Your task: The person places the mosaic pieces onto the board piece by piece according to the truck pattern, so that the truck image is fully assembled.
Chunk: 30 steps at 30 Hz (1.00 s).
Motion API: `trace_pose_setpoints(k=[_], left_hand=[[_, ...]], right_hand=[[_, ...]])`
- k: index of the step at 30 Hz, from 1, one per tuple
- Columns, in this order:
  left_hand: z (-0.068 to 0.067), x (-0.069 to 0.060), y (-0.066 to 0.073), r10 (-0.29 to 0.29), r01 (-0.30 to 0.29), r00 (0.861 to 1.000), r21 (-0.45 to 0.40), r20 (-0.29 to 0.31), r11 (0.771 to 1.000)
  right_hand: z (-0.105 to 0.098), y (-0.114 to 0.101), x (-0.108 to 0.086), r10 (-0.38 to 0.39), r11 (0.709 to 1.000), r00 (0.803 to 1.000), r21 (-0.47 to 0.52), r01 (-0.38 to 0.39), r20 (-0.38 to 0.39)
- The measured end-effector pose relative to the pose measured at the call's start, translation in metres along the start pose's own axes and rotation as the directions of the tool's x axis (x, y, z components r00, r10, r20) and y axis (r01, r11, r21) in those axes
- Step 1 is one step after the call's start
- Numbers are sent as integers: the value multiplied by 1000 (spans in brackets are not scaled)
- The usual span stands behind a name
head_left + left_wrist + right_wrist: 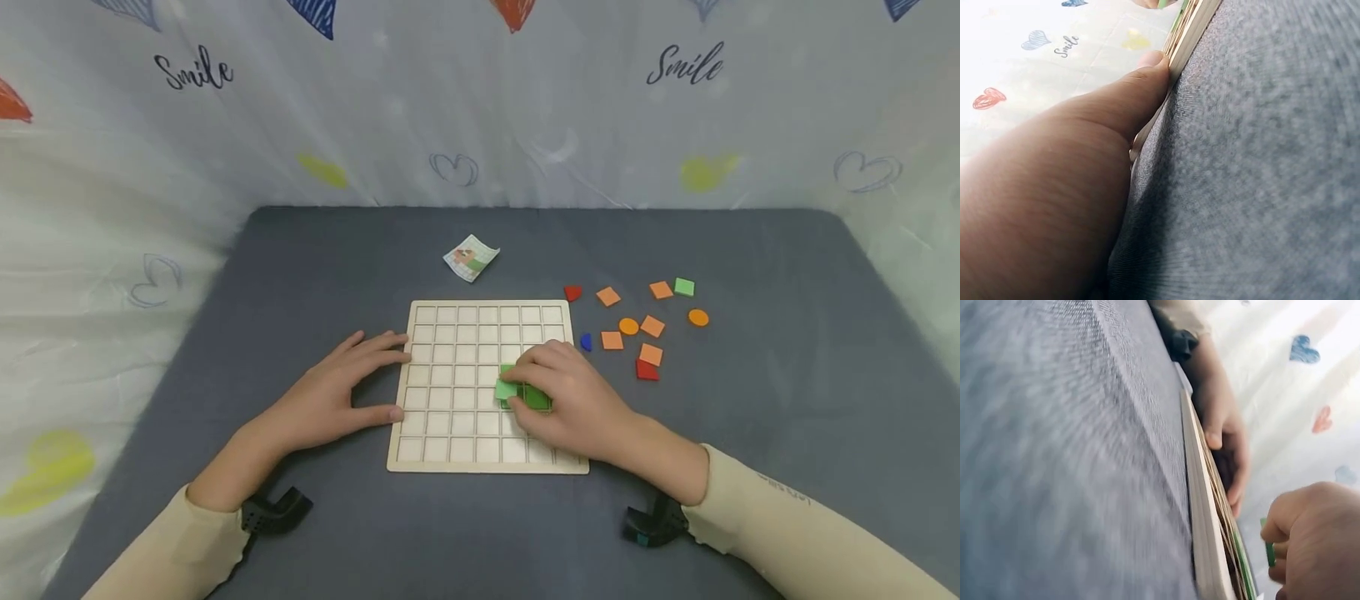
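Note:
A pale wooden grid board (438, 423) lies on the dark table. My right hand (573, 392) is over its right half and pinches a light green square tile (506, 389) between thumb and fingers. In the right wrist view that tile (1269, 542) shows edge-on, just above the board. Darker green tiles (537, 399) sit in the grid under the hand, partly hidden by it. At the board's left edge rests my left hand (322, 396), fingers and thumb spread and touching the rim; the left wrist view shows its thumb (1150, 69) on the edge.
Right of the board lie several loose pieces: orange squares (612, 340), orange discs (698, 317), red pieces (648, 370), a blue half-disc (586, 342) and a light green square (684, 287). A small printed card (471, 257) lies behind the board. A patterned curtain (525, 108) hangs behind the table.

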<state>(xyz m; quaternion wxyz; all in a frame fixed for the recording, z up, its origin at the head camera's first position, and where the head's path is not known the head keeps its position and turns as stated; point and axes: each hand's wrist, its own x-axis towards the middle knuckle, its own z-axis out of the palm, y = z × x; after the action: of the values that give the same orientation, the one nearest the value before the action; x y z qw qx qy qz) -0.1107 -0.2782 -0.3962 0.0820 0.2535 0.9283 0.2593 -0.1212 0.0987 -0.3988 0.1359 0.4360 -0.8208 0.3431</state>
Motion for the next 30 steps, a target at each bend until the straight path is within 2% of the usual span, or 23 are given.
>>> trace_pose_setpoints(k=[5, 9, 11, 15, 17, 19, 21, 25, 30], left_hand=[[-4, 2, 2, -10, 9, 1000, -17, -16, 1000], [-9, 1, 7, -45, 46, 998, -22, 36, 999], [-13, 2, 9, -54, 54, 996, 1, 72, 999], [-19, 8, 13, -44, 35, 991, 70, 123, 997], [-23, 17, 12, -16, 5, 991, 83, 134, 997], [-22, 21, 10, -2, -8, 992, 71, 128, 997], [-17, 21, 6, 6, -9, 993, 25, 115, 1000], [-4, 16, -2, 1, 1, 998, -36, 70, 999], [-1, 11, -4, 6, -6, 1000, -27, 21, 1000]], right_hand=[[2, -5, 14, -3, 1000, 998, -27, 5, 66], [9, -7, 16, -14, 999, 996, -45, 18, 93], [13, -8, 14, -19, 999, 995, -48, 24, 94], [16, -9, 8, -18, 999, 996, -48, 23, 93], [14, -7, 7, -10, 999, 996, -52, 15, 90], [14, -7, 6, -11, 998, 995, -59, 17, 96], [14, -6, 4, -16, 997, 994, -72, 24, 104], [13, -7, 1, -36, 995, 994, -84, 45, 107], [8, -7, 3, -55, 994, 995, -91, 63, 89]])
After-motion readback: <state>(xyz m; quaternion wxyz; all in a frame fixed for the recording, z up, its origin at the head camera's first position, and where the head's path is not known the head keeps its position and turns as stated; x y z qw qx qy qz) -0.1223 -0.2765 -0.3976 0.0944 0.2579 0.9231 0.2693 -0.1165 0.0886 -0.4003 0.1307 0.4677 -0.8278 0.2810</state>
